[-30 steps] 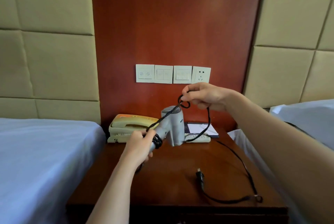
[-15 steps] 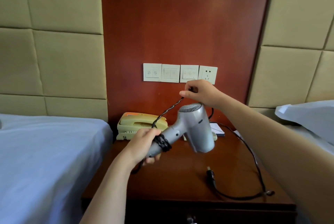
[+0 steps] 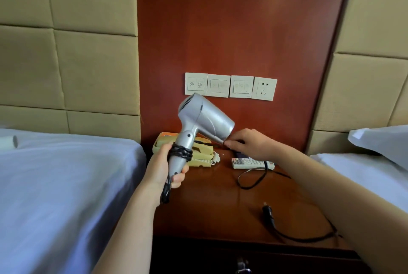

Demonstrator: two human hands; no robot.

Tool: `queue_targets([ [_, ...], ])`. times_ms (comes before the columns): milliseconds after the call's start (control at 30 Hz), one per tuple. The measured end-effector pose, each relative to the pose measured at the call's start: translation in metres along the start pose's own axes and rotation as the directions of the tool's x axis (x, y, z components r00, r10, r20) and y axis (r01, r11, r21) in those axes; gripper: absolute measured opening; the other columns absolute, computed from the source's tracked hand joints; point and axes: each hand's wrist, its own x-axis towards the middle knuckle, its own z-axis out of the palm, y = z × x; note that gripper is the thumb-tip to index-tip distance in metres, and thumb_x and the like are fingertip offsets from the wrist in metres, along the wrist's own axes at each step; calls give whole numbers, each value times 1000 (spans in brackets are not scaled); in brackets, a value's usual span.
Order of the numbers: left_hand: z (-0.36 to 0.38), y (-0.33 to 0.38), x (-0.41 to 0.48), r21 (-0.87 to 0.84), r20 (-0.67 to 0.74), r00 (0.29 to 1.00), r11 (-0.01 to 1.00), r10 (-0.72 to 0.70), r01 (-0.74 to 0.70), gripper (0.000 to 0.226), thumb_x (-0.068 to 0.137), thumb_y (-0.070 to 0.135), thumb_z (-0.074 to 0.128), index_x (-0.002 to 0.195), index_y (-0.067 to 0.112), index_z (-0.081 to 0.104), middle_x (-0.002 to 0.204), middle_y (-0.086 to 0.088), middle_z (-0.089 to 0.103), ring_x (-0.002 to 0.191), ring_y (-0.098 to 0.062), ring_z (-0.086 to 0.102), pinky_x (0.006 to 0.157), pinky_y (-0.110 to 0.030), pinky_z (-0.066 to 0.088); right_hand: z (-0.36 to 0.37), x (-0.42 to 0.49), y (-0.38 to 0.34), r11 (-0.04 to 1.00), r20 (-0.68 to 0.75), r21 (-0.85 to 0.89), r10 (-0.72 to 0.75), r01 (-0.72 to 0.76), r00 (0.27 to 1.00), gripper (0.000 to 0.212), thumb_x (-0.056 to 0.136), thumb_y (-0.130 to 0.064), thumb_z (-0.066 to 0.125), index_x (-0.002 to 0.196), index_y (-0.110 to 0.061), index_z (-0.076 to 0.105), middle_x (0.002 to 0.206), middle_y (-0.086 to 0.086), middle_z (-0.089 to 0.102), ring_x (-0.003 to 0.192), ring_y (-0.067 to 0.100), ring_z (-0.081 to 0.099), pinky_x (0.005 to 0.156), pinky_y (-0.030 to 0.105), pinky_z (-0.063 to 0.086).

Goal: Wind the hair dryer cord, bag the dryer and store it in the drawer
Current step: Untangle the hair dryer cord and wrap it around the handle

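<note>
- Your left hand (image 3: 164, 167) grips the hair dryer (image 3: 205, 119) by its handle. It is now raised upright above the counter (image 3: 220, 207), nozzle swung right.
- Your right hand (image 3: 249, 145) has dropped from above it to just under the nozzle, fingers pinching the cord (image 3: 181, 152).
- The cord between pinch and handle coils is blurred; the plug (image 3: 268, 210) lies on the counter.
- The drawer (image 3: 209, 258) is cut off below.

Beige telephone (image 3: 203, 155) at back of dark wood tabletop (image 3: 209, 207); white remote (image 3: 247, 162) just right of it. Three switch plates (image 3: 219, 86) and socket (image 3: 264, 88) in row on red-brown wall panel (image 3: 242, 19). Padded tan panels (image 3: 66, 57) either side. White-sheeted left bed (image 3: 55, 185); right bed (image 3: 364, 174) with pillow (image 3: 384, 141).
</note>
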Motion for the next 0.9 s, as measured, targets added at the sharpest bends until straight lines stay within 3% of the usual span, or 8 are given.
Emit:
queue_targets([
  [67,-1,-1,4,-14,-110,994,1000,22,-23,48,96,43,35,78,3,53,53,-11,47,24,-11,31,29,-10,21,5,-8,-10,987,35,-129,-91,95,995,33,97,-32,46,72,-13,54,65,-4,49,61,13,43,60,27,36],
  [233,3,-1,5,-21,-287,956,997,67,-76,48,96,45,38,75,5,53,54,-9,49,25,-11,34,30,-11,24,19,-27,-51,874,90,-435,-195,215,977,26,99,-35,38,98,-17,57,100,2,59,91,29,57,73,38,46],
  [367,9,-7,4,259,-390,882,951,264,-171,34,96,42,44,80,16,60,56,-11,54,29,-14,40,35,-17,31,2,-23,-72,831,2,-517,-241,207,971,28,99,-35,39,105,-15,58,108,4,60,95,30,59,69,36,43],
  [467,15,-10,7,517,-327,835,823,443,-234,26,94,41,48,90,20,64,57,-10,58,42,-22,50,44,-24,38,-13,-17,-76,876,-43,-457,-194,154,980,26,97,-35,44,94,-15,61,98,6,61,80,28,52,64,33,35],
  [600,27,-14,1,720,-166,827,639,537,-270,25,91,38,54,91,14,62,59,-2,57,52,-21,56,51,-29,43,-23,-12,-82,859,-53,-497,-176,127,983,26,98,-34,42,81,-17,53,82,1,50,75,25,43,64,33,32],
  [733,39,-15,-4,900,-35,829,378,558,-217,34,75,54,62,89,23,60,78,5,64,79,-19,61,66,-33,47,-29,-9,-86,855,-36,-500,-179,137,983,25,97,-35,43,87,-16,57,93,3,59,78,23,44,66,34,34],
  [800,46,-16,-5,928,-24,841,324,541,-182,49,72,67,57,100,27,62,92,8,66,90,-17,60,70,-32,47,-27,-7,-88,856,-9,-492,-187,158,982,28,97,-34,45,75,-18,49,87,3,59,77,24,47,65,34,36],
  [900,51,-14,-7,943,-57,830,303,554,-137,53,79,68,49,106,26,63,99,3,67,97,-22,62,72,-32,46,-29,-5,-86,913,22,-371,-173,169,985,37,95,-31,50,59,-22,46,66,-4,50,71,24,49,64,32,37],
])
